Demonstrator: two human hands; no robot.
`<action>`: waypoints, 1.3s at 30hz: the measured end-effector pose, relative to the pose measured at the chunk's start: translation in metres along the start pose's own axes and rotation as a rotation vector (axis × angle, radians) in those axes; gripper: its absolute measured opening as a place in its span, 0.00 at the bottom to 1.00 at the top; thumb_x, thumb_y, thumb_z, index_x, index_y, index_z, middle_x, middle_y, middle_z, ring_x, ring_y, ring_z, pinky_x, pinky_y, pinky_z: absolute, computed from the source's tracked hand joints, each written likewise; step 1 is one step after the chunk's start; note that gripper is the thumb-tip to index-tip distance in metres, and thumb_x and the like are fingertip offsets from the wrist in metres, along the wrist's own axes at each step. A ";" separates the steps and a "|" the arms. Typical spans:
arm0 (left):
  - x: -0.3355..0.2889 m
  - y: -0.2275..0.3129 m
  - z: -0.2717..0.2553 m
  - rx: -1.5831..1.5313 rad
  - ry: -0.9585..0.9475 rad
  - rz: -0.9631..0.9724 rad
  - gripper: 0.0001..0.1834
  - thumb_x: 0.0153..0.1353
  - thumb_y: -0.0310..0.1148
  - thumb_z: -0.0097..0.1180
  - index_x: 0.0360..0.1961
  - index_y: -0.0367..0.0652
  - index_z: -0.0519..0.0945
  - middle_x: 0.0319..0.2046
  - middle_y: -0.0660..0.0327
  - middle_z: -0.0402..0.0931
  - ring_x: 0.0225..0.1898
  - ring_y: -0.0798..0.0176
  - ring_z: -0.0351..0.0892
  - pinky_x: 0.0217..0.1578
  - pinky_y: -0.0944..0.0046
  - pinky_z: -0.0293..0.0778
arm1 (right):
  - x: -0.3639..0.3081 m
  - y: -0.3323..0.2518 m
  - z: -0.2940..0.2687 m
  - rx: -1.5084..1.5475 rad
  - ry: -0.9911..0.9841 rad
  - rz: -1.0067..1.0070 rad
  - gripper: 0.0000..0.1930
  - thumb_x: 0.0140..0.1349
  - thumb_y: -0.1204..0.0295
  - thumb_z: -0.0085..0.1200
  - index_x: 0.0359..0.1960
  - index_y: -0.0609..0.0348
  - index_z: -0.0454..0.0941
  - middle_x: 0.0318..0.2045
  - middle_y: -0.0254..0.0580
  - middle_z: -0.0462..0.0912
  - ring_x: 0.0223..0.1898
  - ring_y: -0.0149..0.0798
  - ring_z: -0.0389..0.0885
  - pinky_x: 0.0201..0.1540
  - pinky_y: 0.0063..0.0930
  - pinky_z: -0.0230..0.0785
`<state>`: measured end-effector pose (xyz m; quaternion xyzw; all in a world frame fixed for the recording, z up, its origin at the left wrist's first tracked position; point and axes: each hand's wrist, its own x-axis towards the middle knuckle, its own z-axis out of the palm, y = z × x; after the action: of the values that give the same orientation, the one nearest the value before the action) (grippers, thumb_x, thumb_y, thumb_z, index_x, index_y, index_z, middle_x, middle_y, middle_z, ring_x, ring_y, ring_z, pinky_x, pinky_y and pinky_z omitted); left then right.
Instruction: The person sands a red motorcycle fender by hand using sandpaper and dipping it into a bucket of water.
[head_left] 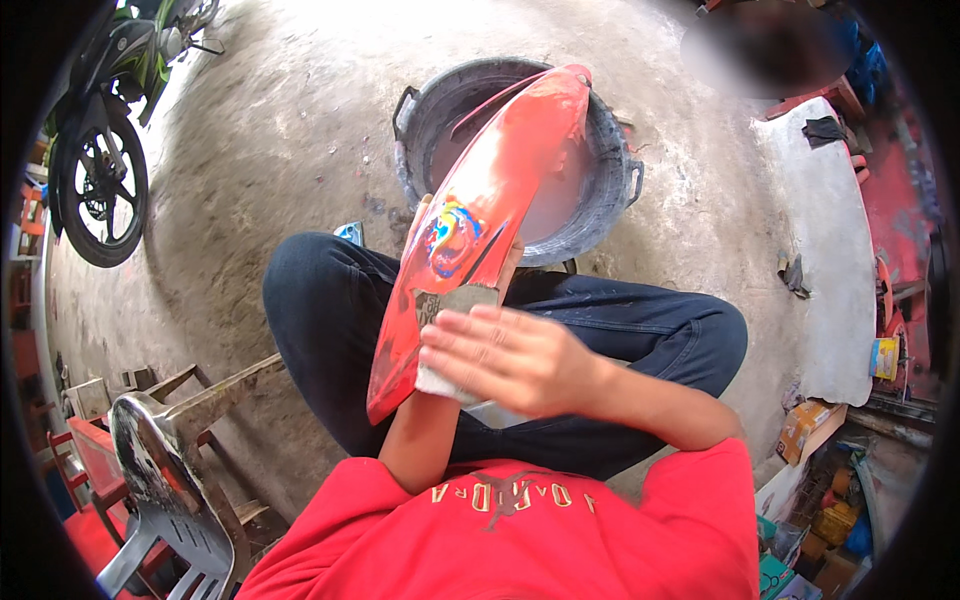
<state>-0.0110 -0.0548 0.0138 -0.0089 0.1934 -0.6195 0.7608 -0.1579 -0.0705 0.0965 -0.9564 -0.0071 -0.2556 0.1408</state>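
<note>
A long glossy red motorcycle body panel (500, 170) with a multicoloured swirl graphic slants above my lap, its far end over a tub. My left hand (418, 220) supports it from beneath; only bits of it show along the panel's edges, the rest is hidden. My right hand (510, 360) lies across the near part of the panel, fingers together and pressed on a grey sheet of sandpaper (468, 298) with print on its back. A pale end of the sheet sticks out below the fingers.
Beyond my knees stands a dark two-handled tub (415, 150) with cloudy liquid. A motorcycle wheel (100, 190) is at the far left, a worn plastic chair (190, 500) at the near left. A grey slab (835, 260), a cardboard box (803, 430) and clutter line the right side.
</note>
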 end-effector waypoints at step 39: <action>0.014 0.019 -0.050 0.780 -0.364 0.206 0.28 0.75 0.43 0.50 0.69 0.40 0.67 0.63 0.49 0.74 0.63 0.52 0.75 0.64 0.43 0.72 | 0.002 0.083 -0.008 -0.126 0.093 0.408 0.17 0.62 0.72 0.54 0.51 0.63 0.83 0.54 0.55 0.85 0.60 0.51 0.84 0.67 0.47 0.73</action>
<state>-0.0059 -0.0524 -0.0409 0.1892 -0.1921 -0.5552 0.7868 -0.1530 -0.1527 0.0823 -0.9321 0.2093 -0.2657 0.1300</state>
